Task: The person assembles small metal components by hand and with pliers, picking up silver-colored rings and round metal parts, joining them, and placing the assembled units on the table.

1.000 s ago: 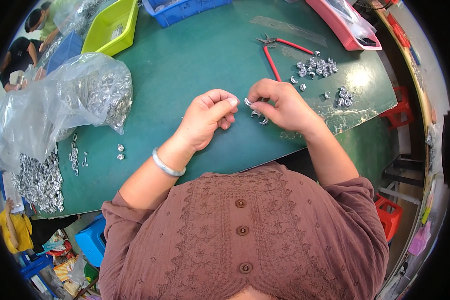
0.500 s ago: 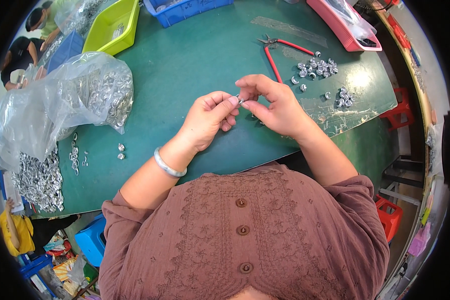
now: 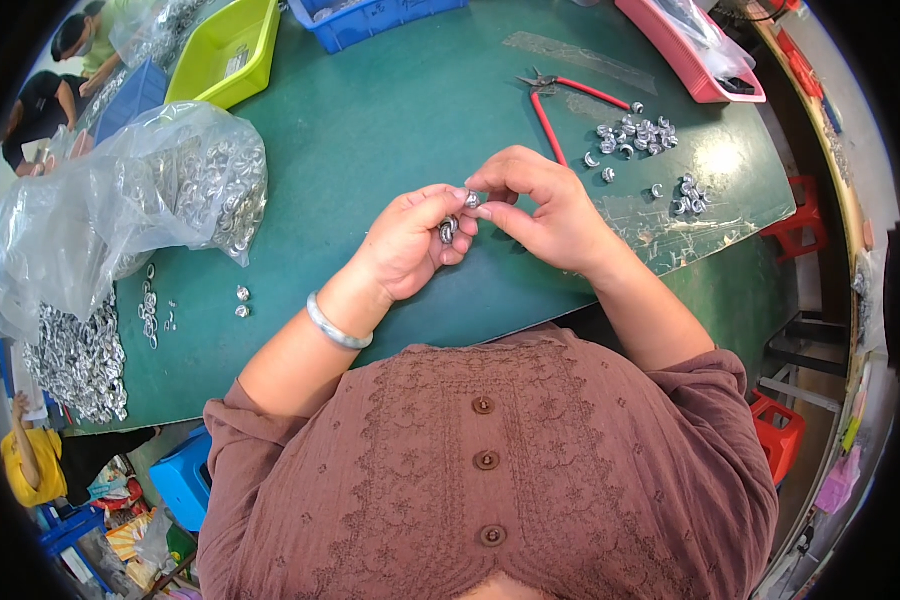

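Both hands meet over the table in front of me. My left hand (image 3: 415,235), with a pale bangle on its wrist, is closed around a silver metal clasp piece (image 3: 448,230) that shows between thumb and curled fingers. At its thumb tip sits a small round silver piece (image 3: 472,200), which my right hand (image 3: 540,205) pinches between thumb and forefinger. Whether the two pieces are joined is hidden by the fingers. Beyond my right hand lie red-handled pliers (image 3: 548,125) with jaws apart, beside a loose cluster of silver crescent-shaped pieces (image 3: 640,135).
On the left of the green table (image 3: 370,110) stand a clear plastic bag (image 3: 120,190) of metal parts and a heap of silver links (image 3: 80,360). Yellow-green (image 3: 255,55), blue (image 3: 380,22) and pink (image 3: 675,55) trays line the far side. Other people work at upper left.
The small round piece and the clasp now show between my fingers, where before they were mostly covered. My right fingertips have shifted slightly left. The pliers and loose pieces stay put.
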`<state>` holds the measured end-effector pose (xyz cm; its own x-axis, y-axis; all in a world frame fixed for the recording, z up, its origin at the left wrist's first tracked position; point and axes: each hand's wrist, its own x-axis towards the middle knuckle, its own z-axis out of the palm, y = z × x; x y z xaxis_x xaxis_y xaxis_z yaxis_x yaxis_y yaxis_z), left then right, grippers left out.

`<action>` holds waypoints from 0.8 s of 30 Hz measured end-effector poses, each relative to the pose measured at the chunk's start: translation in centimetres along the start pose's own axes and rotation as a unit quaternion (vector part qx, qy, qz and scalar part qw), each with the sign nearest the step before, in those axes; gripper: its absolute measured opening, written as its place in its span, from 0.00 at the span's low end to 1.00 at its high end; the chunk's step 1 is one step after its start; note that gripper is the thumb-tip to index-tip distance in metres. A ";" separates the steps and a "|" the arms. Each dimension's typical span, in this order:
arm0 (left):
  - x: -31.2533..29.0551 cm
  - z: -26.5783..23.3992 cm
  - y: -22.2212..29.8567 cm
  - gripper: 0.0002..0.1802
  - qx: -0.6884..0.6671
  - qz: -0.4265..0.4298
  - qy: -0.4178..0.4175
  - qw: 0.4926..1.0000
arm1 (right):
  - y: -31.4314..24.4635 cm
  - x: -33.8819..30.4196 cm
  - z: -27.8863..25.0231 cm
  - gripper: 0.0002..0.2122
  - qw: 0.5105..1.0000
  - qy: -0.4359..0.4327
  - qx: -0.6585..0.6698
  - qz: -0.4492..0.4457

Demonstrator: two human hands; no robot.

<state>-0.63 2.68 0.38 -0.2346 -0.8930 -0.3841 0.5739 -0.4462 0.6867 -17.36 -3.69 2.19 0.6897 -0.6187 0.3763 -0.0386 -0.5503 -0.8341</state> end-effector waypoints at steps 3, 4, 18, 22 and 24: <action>0.1 -0.1 -0.1 0.10 0.023 0.007 -0.003 1.000 | 0.1 0.1 0.1 0.08 1.000 0.007 -0.020 -0.014; 0.0 0.1 -0.1 0.11 0.035 0.011 0.000 0.999 | 0.1 0.1 0.1 0.07 0.999 0.014 -0.022 -0.020; -0.4 0.6 0.1 0.12 0.141 0.094 0.041 0.985 | -0.1 0.3 -0.4 0.08 0.933 -0.003 0.244 0.265; -0.5 0.6 0.1 0.10 0.222 0.246 0.032 0.943 | -0.1 0.5 -0.3 0.09 0.898 0.010 0.327 0.296; -0.5 0.3 0.2 0.20 0.289 0.269 -0.012 0.919 | 0.1 0.4 -0.2 0.09 0.872 0.005 0.385 0.301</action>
<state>-0.66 3.07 0.90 -0.0600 -0.9915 0.1157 0.1017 0.1093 0.9888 -17.20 -4.08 2.32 0.7061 -0.6721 -0.2228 0.1088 0.4139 -0.9038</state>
